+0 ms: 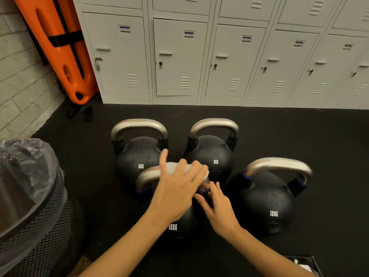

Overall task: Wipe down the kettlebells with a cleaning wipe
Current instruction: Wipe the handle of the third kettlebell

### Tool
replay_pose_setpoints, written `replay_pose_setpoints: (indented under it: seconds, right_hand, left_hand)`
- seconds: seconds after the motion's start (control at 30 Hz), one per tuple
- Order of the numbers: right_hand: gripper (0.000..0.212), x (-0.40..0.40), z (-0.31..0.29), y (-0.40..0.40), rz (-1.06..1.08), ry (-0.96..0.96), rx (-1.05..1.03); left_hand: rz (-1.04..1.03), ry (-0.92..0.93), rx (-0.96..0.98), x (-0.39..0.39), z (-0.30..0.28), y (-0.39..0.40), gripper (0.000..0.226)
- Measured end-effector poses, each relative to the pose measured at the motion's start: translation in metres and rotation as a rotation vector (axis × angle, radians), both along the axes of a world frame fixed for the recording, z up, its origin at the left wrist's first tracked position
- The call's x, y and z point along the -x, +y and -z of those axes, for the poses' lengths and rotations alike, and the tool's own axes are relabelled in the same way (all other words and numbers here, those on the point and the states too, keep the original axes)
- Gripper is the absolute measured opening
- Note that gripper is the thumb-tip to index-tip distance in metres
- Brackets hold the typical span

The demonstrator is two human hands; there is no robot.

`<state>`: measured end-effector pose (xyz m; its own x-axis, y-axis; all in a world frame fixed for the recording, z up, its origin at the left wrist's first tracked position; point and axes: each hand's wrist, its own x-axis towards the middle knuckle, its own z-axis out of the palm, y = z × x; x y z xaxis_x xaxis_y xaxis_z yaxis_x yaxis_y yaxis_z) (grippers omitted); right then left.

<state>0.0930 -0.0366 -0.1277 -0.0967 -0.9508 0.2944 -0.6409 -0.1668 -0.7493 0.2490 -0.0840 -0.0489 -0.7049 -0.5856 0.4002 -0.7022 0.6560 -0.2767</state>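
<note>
Several black kettlebells with steel handles stand on the dark floor. The near left 12KG kettlebell (175, 226) is under my hands. My left hand (177, 188) presses a white cleaning wipe (175, 166) onto its handle, fingers spread over the wipe. My right hand (217, 206) touches the handle's right leg with its fingertips, fingers apart. The right 12KG kettlebell (267, 202) stands beside it. Two 8KG kettlebells, one at the back left (137, 154) and one at the back right (213, 152), stand behind, speckled with droplets.
A mesh bin with a plastic liner (30, 196) stands at the near left. Grey lockers (219, 56) line the back. An orange board (63, 48) leans in the left corner against a brick wall. A dark box corner (305, 262) shows at the bottom right.
</note>
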Motion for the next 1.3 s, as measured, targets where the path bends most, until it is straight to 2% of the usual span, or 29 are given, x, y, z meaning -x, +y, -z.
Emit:
replay_pose_setpoints:
  seconds: [0.17,0.3,0.4,0.53,0.67,0.73,0.87,1.03,1.2,1.3]
  right_hand:
    - [0.023,-0.002,0.001,0.001,-0.006,0.072,0.051]
    - [0.026,0.001,0.001,-0.001,-0.003,0.070,0.031]
    - [0.028,0.000,0.001,-0.001,0.015,0.078,0.003]
    - [0.029,-0.002,0.001,-0.001,0.021,0.103,0.011]
    - [0.034,-0.001,0.002,0.000,0.008,0.123,0.008]
    - [0.042,0.000,0.003,0.000,-0.001,0.160,0.000]
    - [0.040,0.000,0.003,-0.001,0.005,0.162,0.020]
    - [0.034,0.000,0.000,0.000,0.001,0.121,0.016]
    - [0.036,-0.002,0.000,0.000,0.018,0.130,0.018]
    - [0.036,0.001,0.000,0.000,-0.001,0.134,0.015]
  left_hand:
    - [0.072,-0.148,-0.026,0.014,-0.005,-0.001,0.041]
    - [0.023,0.023,-0.082,-0.005,-0.007,-0.003,0.044]
    - [-0.034,0.124,-0.103,-0.015,-0.009,-0.005,0.038]
    - [0.033,0.001,-0.066,0.002,-0.006,-0.004,0.045]
    - [0.085,-0.131,-0.062,0.024,-0.008,-0.003,0.018]
    - [0.093,-0.176,-0.064,0.028,-0.007,-0.002,0.015]
    - [0.092,-0.147,-0.028,0.022,-0.003,-0.001,0.030]
    - [0.068,-0.001,-0.055,0.003,-0.002,-0.005,0.057]
    - [0.055,-0.019,-0.078,0.014,-0.006,0.001,0.042]
    - [0.006,0.032,-0.098,0.012,-0.008,0.001,0.046]
